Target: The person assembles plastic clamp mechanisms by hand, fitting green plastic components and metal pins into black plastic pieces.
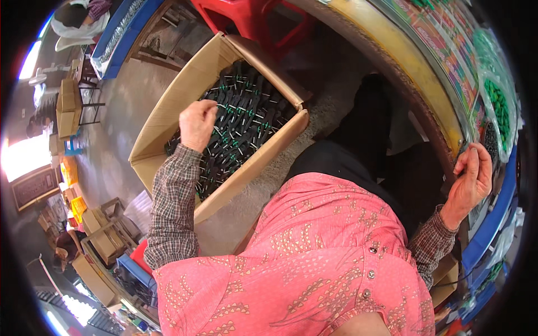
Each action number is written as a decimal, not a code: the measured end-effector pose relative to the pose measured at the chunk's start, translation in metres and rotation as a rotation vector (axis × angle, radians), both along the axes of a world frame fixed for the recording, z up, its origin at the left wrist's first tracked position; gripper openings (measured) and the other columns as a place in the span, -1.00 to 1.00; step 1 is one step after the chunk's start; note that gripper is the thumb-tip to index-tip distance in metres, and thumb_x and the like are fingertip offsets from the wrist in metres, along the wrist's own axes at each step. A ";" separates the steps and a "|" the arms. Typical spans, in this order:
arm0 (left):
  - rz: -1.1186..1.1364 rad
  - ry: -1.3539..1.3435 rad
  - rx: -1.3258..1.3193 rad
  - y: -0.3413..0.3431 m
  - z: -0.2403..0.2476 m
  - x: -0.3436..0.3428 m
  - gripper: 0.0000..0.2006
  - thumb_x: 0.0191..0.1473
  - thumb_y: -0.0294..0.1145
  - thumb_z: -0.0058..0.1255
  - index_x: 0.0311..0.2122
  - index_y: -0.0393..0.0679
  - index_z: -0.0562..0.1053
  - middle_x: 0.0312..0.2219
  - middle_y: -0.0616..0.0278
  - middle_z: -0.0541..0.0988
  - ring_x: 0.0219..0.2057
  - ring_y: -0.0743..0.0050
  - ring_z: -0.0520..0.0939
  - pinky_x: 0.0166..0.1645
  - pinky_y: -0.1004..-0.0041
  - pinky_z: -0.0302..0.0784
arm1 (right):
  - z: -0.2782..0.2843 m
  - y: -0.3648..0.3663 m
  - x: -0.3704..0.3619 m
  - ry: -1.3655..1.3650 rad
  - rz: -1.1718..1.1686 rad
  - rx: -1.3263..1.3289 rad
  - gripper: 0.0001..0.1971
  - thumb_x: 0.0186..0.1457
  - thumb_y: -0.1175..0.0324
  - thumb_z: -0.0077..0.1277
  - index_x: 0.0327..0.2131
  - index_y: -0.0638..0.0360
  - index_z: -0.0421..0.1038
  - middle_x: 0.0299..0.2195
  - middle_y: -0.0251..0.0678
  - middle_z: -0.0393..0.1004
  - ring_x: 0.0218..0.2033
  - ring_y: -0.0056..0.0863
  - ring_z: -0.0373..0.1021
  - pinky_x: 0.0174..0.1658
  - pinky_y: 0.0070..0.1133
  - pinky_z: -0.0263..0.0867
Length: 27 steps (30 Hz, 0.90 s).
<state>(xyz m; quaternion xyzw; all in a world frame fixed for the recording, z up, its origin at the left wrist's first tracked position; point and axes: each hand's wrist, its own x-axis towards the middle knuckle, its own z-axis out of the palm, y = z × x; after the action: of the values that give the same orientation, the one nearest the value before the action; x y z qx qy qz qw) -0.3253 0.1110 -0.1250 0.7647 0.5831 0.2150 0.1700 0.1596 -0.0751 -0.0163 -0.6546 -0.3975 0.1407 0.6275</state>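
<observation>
My left hand (197, 124) is above an open cardboard box (162, 112), its fingers curled and thumb pressed against them. What it holds, if anything, does not show. Inside the box lie many black parts (238, 115) with green and white bits, piled close together; their kind is unclear. On the right, my right hand (472, 176) is at the workbench edge, thumb and fingers drawn together. Anything between those fingertips is too small to make out. Near it, a clear plastic bag (496, 98) contains small green pieces.
The workbench (414, 53) has a yellowish edge and a colourful printed sheet on top. A red plastic stool (246, 17) stands beyond the box. A blue tray (120, 39) is at the upper left; cartons (68, 109) and other people are farther left.
</observation>
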 end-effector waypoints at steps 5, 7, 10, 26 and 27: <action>-0.061 0.102 -0.125 -0.010 -0.051 0.014 -0.79 -0.08 -0.30 0.13 -0.32 -0.17 0.54 -0.46 0.06 0.57 -0.36 0.07 0.59 -0.23 0.23 0.49 | 0.000 0.003 -0.001 -0.018 -0.010 -0.020 -0.85 0.17 0.47 -0.03 -0.23 0.36 0.44 -0.60 -0.44 0.30 -0.62 -0.75 0.15 -0.55 -0.79 0.04; -0.023 0.169 -0.238 -0.007 -0.055 0.031 -0.74 -0.09 -0.25 0.13 -0.28 -0.16 0.53 -0.42 0.05 0.56 -0.31 0.06 0.59 -0.21 0.21 0.48 | 0.000 0.003 0.000 -0.030 -0.015 -0.027 -0.85 0.17 0.48 -0.03 -0.23 0.37 0.44 -0.60 -0.43 0.30 -0.62 -0.75 0.15 -0.55 -0.79 0.04; -0.032 0.225 -0.162 -0.001 -0.064 0.051 -0.67 -0.12 -0.15 0.18 -0.27 -0.15 0.53 -0.45 0.08 0.53 -0.35 0.11 0.58 -0.28 0.23 0.46 | 0.000 0.003 0.000 -0.034 -0.009 -0.025 -0.85 0.17 0.48 -0.03 -0.23 0.37 0.44 -0.60 -0.43 0.31 -0.63 -0.76 0.14 -0.56 -0.79 0.03; 0.018 -0.060 -0.068 0.019 -0.018 0.070 -0.75 -0.04 -0.26 0.14 -0.37 -0.25 0.46 -0.58 0.15 0.48 -0.54 0.30 0.51 -0.40 0.32 0.43 | 0.002 0.005 -0.005 -0.057 -0.058 -0.033 -0.88 0.16 0.48 -0.01 -0.26 0.31 0.45 -0.61 -0.48 0.32 -0.64 -0.81 0.16 -0.58 -0.82 0.02; 0.020 -0.218 -0.102 0.017 -0.004 0.075 -0.76 -0.01 -0.30 0.13 -0.34 -0.28 0.46 -0.62 0.21 0.47 -0.59 0.45 0.48 -0.44 0.39 0.42 | 0.004 0.005 -0.006 -0.068 -0.060 -0.047 -0.89 0.16 0.48 -0.01 -0.26 0.29 0.45 -0.61 -0.49 0.32 -0.64 -0.81 0.17 -0.58 -0.82 0.02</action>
<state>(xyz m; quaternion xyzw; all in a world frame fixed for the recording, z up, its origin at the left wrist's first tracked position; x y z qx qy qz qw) -0.2503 0.1284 -0.1295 0.7212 0.5792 0.2685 0.2690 0.1540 -0.0706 -0.0123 -0.6852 -0.3953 0.1087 0.6021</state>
